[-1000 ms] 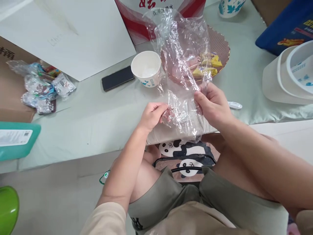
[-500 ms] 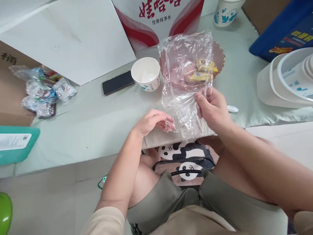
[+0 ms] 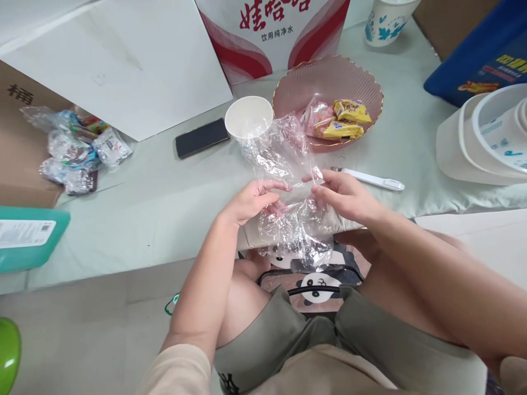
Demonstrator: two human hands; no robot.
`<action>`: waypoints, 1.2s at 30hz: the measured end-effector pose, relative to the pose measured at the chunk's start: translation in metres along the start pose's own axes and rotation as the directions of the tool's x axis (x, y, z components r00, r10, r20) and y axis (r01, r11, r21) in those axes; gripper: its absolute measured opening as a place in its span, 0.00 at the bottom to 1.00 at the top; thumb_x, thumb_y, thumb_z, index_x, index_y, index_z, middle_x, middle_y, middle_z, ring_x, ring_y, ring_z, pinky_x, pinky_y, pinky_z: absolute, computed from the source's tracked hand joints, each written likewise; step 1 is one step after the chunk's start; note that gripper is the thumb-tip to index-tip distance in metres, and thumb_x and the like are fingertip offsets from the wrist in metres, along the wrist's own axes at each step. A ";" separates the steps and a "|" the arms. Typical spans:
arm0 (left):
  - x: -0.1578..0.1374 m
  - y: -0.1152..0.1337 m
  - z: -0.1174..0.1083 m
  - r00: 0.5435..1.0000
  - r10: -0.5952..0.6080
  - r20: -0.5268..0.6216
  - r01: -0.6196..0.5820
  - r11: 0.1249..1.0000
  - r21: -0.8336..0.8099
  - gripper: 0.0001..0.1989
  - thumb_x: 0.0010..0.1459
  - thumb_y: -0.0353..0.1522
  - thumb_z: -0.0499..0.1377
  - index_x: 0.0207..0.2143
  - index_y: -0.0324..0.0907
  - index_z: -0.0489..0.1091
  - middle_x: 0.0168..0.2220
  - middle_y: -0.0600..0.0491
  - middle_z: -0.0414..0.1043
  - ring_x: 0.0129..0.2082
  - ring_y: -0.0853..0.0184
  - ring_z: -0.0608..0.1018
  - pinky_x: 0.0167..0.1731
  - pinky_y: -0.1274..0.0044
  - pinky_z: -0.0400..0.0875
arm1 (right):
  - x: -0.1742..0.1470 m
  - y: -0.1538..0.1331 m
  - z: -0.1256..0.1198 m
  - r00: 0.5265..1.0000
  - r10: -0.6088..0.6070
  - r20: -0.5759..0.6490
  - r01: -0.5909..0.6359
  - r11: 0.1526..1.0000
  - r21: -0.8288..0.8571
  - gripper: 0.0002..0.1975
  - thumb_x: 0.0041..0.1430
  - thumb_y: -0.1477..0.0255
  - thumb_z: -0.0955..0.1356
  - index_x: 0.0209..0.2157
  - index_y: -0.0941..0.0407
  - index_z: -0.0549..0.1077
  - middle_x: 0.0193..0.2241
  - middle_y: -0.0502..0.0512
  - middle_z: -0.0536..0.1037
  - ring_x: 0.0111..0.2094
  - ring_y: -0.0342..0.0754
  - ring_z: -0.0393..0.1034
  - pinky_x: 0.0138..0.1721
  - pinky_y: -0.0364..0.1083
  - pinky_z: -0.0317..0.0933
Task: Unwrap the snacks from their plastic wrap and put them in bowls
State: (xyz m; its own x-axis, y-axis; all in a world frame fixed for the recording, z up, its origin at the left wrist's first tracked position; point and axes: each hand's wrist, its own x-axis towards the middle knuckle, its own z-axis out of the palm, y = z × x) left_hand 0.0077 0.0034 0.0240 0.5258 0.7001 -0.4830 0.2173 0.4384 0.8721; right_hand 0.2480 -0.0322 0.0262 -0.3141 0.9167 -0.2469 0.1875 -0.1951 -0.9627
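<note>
A crumpled clear plastic bag (image 3: 284,148) stretches from beside the paper cup down over the table's front edge. My left hand (image 3: 257,200) is at its left side, thumb and fingers apart, some fingertips seen through the film. At the opposite side, my right hand (image 3: 343,192) has its thumb and forefinger spread at the bag, touching the film. Behind the bag stands a white paper cup (image 3: 249,116). A pink ribbed bowl with a gold rim (image 3: 329,71) holds yellow-wrapped snacks (image 3: 341,129) and a pink packet (image 3: 319,118).
A white-handled tool (image 3: 376,180) lies right of my right hand. The phone (image 3: 201,138) is left of the cup. Wrapped packets (image 3: 74,153) pile up at far left, near a teal container (image 3: 37,236). White buckets (image 3: 457,140) stand at right; a printed carton (image 3: 275,49) is behind.
The bag has come down and towards me, off the front of the bowl, uncovering the snacks. My right hand has moved left and loosened from its pinch; my left hand has risen slightly.
</note>
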 end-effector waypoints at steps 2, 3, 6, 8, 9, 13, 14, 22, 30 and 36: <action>-0.003 -0.001 -0.006 1.000 0.025 0.013 -0.026 1.000 0.015 0.17 0.57 0.32 0.63 0.49 0.41 0.75 0.23 0.55 0.79 0.20 0.70 0.79 0.20 0.81 0.68 | 0.000 -0.001 -0.002 0.999 0.000 0.039 0.000 1.000 0.000 0.17 0.65 0.62 0.68 0.51 0.57 0.75 0.23 0.49 0.76 0.22 0.44 0.73 0.25 0.45 0.65; -0.004 -0.001 -0.009 0.999 0.052 0.003 -0.052 0.999 0.013 0.17 0.57 0.32 0.63 0.49 0.41 0.75 0.21 0.56 0.78 0.19 0.71 0.78 0.19 0.81 0.67 | -0.001 -0.001 -0.002 0.999 -0.013 0.036 0.012 1.000 0.012 0.16 0.65 0.63 0.68 0.51 0.56 0.75 0.22 0.48 0.75 0.22 0.44 0.73 0.25 0.44 0.66; -0.007 -0.002 -0.013 0.991 0.130 -0.038 -0.132 0.990 -0.042 0.16 0.57 0.33 0.63 0.49 0.42 0.74 0.20 0.58 0.76 0.18 0.71 0.76 0.20 0.80 0.70 | -0.001 0.001 0.000 0.998 -0.070 0.005 0.070 0.994 0.082 0.15 0.67 0.65 0.67 0.52 0.54 0.74 0.22 0.45 0.72 0.22 0.43 0.71 0.26 0.44 0.67; -0.008 -0.002 -0.014 0.984 0.169 -0.050 -0.173 0.980 -0.103 0.15 0.56 0.34 0.64 0.46 0.43 0.75 0.21 0.58 0.76 0.19 0.70 0.78 0.22 0.79 0.72 | 0.000 0.003 0.000 0.993 -0.115 0.028 0.110 0.986 0.127 0.16 0.67 0.65 0.66 0.55 0.52 0.71 0.26 0.46 0.76 0.23 0.43 0.71 0.28 0.44 0.68; -0.009 -0.002 -0.014 0.981 0.186 -0.057 -0.192 0.973 -0.132 0.14 0.55 0.34 0.65 0.44 0.44 0.76 0.22 0.58 0.76 0.20 0.70 0.78 0.23 0.78 0.73 | 0.000 0.005 -0.001 0.989 -0.142 0.048 0.135 0.982 0.132 0.16 0.67 0.64 0.66 0.55 0.50 0.70 0.31 0.48 0.78 0.25 0.43 0.72 0.29 0.45 0.70; -0.012 -0.001 -0.018 0.966 0.244 -0.082 -0.253 0.958 -0.134 0.06 0.48 0.32 0.66 0.31 0.43 0.79 0.26 0.55 0.80 0.25 0.70 0.79 0.27 0.77 0.74 | 0.001 0.011 -0.005 0.948 -0.306 0.087 0.307 0.952 0.004 0.12 0.60 0.67 0.72 0.46 0.50 0.76 0.53 0.58 0.77 0.48 0.52 0.76 0.48 0.52 0.72; -0.012 -0.001 -0.020 0.964 0.252 -0.081 -0.259 0.960 -0.106 0.05 0.46 0.31 0.66 0.29 0.42 0.80 0.27 0.54 0.81 0.26 0.70 0.79 0.28 0.77 0.74 | 0.002 0.012 -0.006 0.941 -0.329 0.075 0.333 0.942 -0.037 0.08 0.58 0.68 0.72 0.41 0.51 0.78 0.54 0.59 0.75 0.54 0.55 0.73 0.53 0.55 0.70; -0.002 -0.007 -0.028 0.946 0.298 -0.129 -0.298 0.954 0.017 0.18 0.55 0.44 0.59 0.29 0.40 0.81 0.32 0.47 0.81 0.33 0.65 0.80 0.34 0.74 0.74 | 0.008 0.013 -0.003 0.974 -0.103 -0.202 0.137 0.977 0.161 0.06 0.52 0.71 0.67 0.28 0.54 0.77 0.49 0.60 0.74 0.56 0.57 0.69 0.53 0.56 0.67; -0.004 -0.005 -0.016 0.900 0.382 -0.212 -0.390 0.921 0.000 0.24 0.45 0.32 0.71 0.46 0.46 0.72 0.47 0.52 0.76 0.36 0.69 0.82 0.33 0.78 0.75 | 0.004 0.009 0.008 0.987 -0.037 -0.155 0.060 0.988 0.141 0.38 0.46 0.65 0.78 0.55 0.47 0.58 0.44 0.54 0.74 0.38 0.48 0.72 0.39 0.50 0.69; 0.000 -0.004 -0.009 0.976 0.208 -0.057 -0.216 0.957 -0.195 0.32 0.45 0.37 0.73 0.54 0.47 0.69 0.49 0.48 0.80 0.46 0.59 0.85 0.40 0.73 0.79 | 0.001 -0.002 0.009 0.967 -0.066 -0.247 0.115 0.975 0.188 0.33 0.51 0.62 0.75 0.55 0.46 0.59 0.34 0.48 0.72 0.37 0.50 0.74 0.43 0.53 0.69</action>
State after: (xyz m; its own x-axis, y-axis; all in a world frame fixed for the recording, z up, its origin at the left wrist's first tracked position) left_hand -0.0004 0.0062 0.0200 0.5115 0.8073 -0.2943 -0.0655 0.3782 0.9234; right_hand 0.2395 -0.0341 0.0266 -0.0862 0.9852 -0.1481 -0.0285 -0.1510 -0.9881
